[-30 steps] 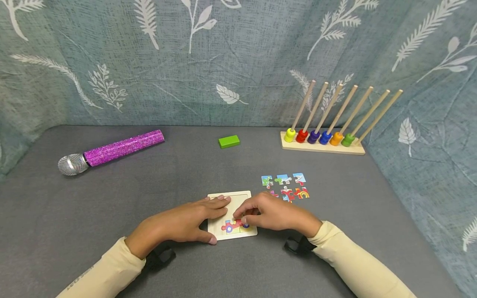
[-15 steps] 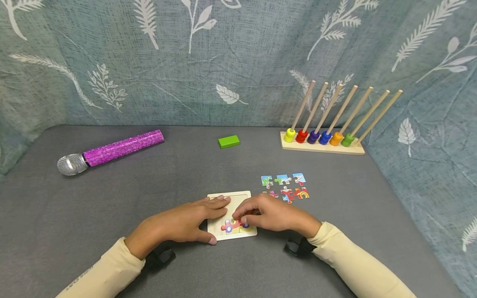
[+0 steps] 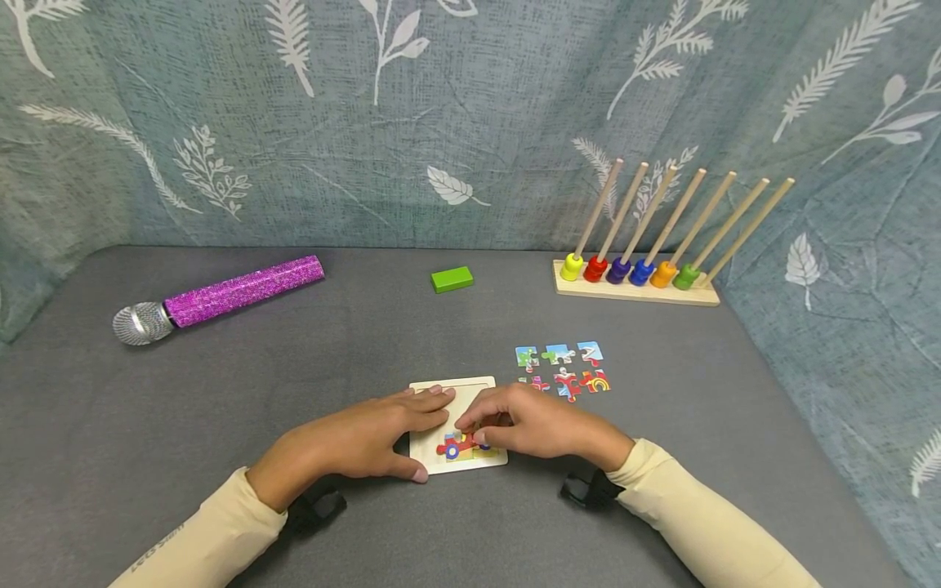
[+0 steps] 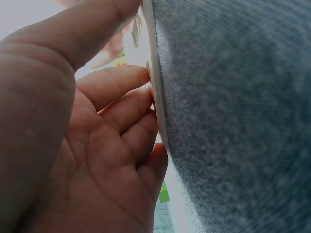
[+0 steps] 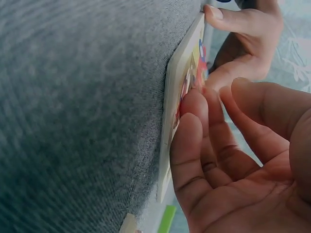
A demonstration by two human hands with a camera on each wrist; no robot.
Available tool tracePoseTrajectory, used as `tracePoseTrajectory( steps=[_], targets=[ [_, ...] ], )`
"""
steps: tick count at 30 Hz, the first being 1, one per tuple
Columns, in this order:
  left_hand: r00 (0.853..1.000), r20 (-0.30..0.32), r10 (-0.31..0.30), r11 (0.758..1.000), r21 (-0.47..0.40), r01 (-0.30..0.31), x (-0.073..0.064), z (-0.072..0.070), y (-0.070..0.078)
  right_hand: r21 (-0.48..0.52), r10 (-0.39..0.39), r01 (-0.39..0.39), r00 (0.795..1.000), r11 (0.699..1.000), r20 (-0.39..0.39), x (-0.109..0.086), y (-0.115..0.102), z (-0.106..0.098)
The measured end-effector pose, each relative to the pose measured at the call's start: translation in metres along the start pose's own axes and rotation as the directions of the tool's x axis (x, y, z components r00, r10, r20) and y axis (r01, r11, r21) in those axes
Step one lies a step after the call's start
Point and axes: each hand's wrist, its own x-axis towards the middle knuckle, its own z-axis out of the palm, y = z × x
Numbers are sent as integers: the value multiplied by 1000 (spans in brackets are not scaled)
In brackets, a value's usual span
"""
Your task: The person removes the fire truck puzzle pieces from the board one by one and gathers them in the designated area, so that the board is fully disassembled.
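A shallow wooden puzzle board point(image 3: 430, 464) lies on the grey table. In its lower part are joined jigsaw pieces point(image 3: 450, 448) showing a red vehicle with blue wheels. My left hand point(image 3: 375, 433) rests flat on the board's left side, fingers extended, thumb at the front edge. In the left wrist view, fingertips point(image 4: 141, 75) meet the board's rim. Over the pieces, my right hand point(image 3: 532, 420) bends its fingers and thumb down at the picture. The right wrist view shows fingertips point(image 5: 194, 104) right at the pieces; whether they pinch one I cannot tell.
Several loose jigsaw pieces point(image 3: 564, 382) lie in two rows beyond the right hand. Farther back stand a green block point(image 3: 452, 280) and a peg rack point(image 3: 635, 294) with coloured beads. A purple glittery microphone point(image 3: 235, 294) lies left. A leaf-print curtain point(image 3: 331, 147) hangs behind.
The right fingertips have shifted slightly left over the pieces, with thumb and forefinger a little wider apart. Glare has left the vehicle pieces, whose colours look deeper. The left hand stays put.
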Motion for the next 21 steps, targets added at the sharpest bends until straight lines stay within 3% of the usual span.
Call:
tracePoseTrajectory(
  steps=[21],
  targets=[
    [997, -34, 63, 998, 26, -62, 0, 0, -1, 10, -25, 24, 999, 1000, 37, 8, -6, 4]
  ],
)
